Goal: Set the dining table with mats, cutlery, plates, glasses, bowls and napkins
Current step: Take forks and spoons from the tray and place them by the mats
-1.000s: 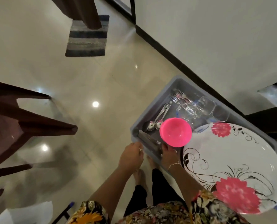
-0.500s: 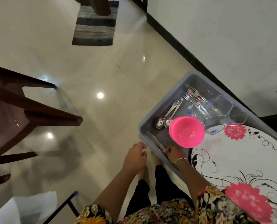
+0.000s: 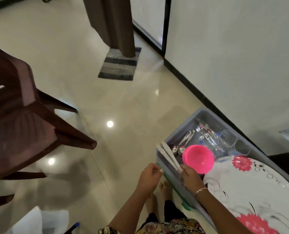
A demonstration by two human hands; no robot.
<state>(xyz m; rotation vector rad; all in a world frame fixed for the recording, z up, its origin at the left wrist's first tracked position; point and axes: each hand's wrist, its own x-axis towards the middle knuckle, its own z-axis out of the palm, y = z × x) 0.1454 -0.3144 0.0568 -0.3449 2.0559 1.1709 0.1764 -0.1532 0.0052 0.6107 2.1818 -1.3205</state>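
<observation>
Pinching 2 knives (image 3: 170,157) by the handles with the right hand (image 3: 190,176), over the near-left corner of the grey tub (image 3: 182,125). Cannot tell about the curled left hand (image 3: 149,176) beside that rim: holding or not. Might slip from so small a pinch and drop by the bare feet (image 3: 165,190). Pointing away and left, long way slanting across the corner.

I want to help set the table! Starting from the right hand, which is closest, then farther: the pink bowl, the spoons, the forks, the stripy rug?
From the right hand gripping the knives:
1. pink bowl, right beside it in the tub.
2. spoons, left of the bowl, deeper in.
3. forks, at the tub's far end.
4. stripy rug, far off on the floor.
</observation>
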